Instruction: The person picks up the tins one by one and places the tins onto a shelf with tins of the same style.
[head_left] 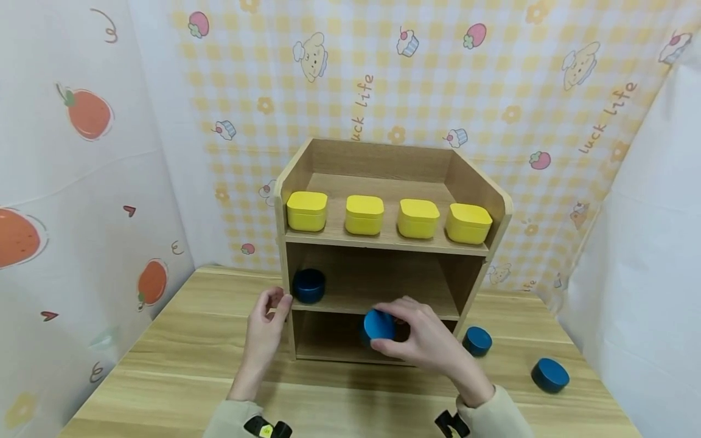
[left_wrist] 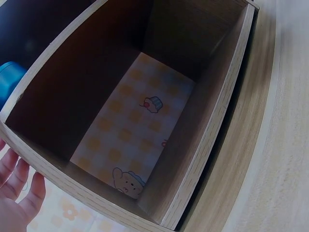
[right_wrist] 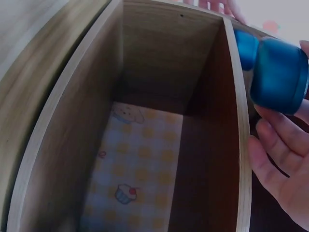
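Observation:
A three-tier wooden shelf (head_left: 378, 244) stands on the table. My right hand (head_left: 421, 334) pinches a round blue tin (head_left: 379, 325) between thumb and fingers, in front of the middle shelf's edge; the right wrist view shows this blue tin (right_wrist: 279, 76) close up. Another blue tin (head_left: 309, 286) sits at the left end of the middle shelf. Beside it, my left hand (head_left: 267, 322) touches the shelf's left side panel with its fingers loosely bent. In the left wrist view, the left hand's fingers (left_wrist: 33, 193) lie along the panel's outer edge.
Several yellow square boxes (head_left: 364, 215) stand in a row on the top shelf. Two more blue tins lie on the table to the right, one tin (head_left: 477, 341) near the shelf and one tin (head_left: 550, 375) farther out. A checked cloth (head_left: 350, 73) hangs behind.

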`<state>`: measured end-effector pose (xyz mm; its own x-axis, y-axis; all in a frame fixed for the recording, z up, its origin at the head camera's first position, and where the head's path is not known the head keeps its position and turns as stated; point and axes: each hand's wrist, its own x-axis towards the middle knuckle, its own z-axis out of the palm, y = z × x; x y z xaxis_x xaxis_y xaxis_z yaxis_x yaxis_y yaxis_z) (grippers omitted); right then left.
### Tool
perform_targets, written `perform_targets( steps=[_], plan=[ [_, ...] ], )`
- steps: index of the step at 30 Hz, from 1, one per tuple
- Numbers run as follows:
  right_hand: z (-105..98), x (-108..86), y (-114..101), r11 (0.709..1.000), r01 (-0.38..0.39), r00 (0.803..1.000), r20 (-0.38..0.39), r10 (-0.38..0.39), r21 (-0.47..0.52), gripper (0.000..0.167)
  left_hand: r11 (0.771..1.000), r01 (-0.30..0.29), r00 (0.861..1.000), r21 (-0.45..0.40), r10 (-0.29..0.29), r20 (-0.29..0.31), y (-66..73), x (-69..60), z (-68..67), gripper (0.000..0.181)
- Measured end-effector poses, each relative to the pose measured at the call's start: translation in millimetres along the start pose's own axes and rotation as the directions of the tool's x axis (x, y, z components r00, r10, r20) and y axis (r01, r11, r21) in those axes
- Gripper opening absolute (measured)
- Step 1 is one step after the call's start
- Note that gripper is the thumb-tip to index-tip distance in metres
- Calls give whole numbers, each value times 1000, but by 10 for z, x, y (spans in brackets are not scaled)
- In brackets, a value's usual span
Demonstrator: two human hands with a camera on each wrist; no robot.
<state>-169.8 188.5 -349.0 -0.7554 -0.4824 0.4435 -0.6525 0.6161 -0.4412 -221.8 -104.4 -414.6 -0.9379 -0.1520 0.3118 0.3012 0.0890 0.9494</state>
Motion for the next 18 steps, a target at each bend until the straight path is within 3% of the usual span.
perform_targets(
  steps=[7, 18],
  plan=[
    [60, 252, -80, 999, -30, 999, -17, 29, -36, 51, 998, -60, 998, 33, 61, -2, 251, -100, 8, 25],
    [96, 615, -36, 996, -46, 998, 37, 49, -78, 49, 999, -49, 999, 15, 49, -1, 287, -111, 18, 24]
  ],
)
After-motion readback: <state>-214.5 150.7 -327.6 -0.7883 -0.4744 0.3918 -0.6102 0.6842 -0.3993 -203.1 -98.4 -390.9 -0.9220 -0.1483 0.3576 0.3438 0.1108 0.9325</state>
